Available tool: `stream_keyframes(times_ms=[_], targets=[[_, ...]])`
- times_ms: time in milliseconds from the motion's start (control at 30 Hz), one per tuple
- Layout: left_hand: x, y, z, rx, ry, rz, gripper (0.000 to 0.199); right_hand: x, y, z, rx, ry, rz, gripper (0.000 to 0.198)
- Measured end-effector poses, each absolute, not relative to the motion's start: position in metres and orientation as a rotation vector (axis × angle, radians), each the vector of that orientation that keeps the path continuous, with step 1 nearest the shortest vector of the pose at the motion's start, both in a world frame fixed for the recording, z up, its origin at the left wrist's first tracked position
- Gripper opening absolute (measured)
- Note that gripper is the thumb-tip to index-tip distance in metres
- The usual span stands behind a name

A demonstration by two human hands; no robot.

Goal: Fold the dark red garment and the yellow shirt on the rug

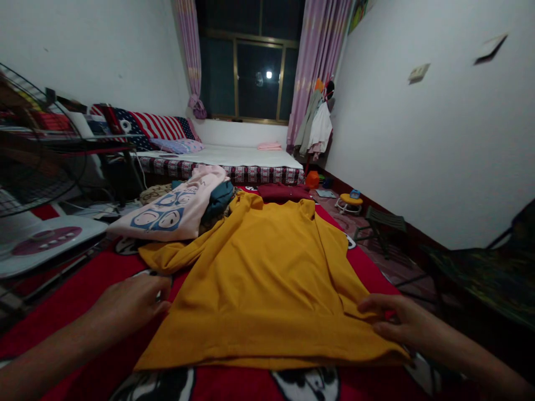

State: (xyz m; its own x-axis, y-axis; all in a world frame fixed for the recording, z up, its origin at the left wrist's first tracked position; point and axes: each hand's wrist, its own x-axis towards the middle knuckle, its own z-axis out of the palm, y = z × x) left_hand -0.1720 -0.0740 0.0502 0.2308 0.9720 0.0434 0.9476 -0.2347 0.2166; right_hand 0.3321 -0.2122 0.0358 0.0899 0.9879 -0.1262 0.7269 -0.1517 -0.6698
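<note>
Red patterned blanket covers the near surface at six o'clock. At eight, the left hand curls by the side edge of a mustard-yellow long-sleeved top, its grip impossible to tell; at four, the right hand seems to pinch the cuff. Stretching from six toward twelve, the plain top looks mostly spread out; creases remain and one sleeve juts toward nine, unfolded. Farther off, a bed stands at twelve.

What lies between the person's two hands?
In the head view, the yellow top, spread on the red blanket, lies between the left hand and the right hand.
</note>
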Motion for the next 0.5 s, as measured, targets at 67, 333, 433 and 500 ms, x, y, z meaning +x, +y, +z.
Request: stream_keyframes(times_ms=[67, 333, 433, 500], targets=[[-0.151, -0.07, 0.072, 2.497, 1.928, 0.087, 0.019, 0.338, -0.201, 0.055, -2.073, -1.819, 0.635, 0.029], [0.02, -0.021, 0.062, 2.72, 1.114, 0.271, 0.041, 0.293, -0.059, 0.061, -1.843, -1.962, 0.178, 0.027], [0.06, 0.009, 0.032, 2.69, 1.139, 0.423, 0.051, 0.288, 0.001, 0.046, -1.841, -1.819, -0.009, 0.037], [0.072, 0.024, 0.013, 2.654, 1.192, 0.482, 0.054, 0.297, 0.035, 0.042, -1.892, -1.543, -0.015, 0.043]])
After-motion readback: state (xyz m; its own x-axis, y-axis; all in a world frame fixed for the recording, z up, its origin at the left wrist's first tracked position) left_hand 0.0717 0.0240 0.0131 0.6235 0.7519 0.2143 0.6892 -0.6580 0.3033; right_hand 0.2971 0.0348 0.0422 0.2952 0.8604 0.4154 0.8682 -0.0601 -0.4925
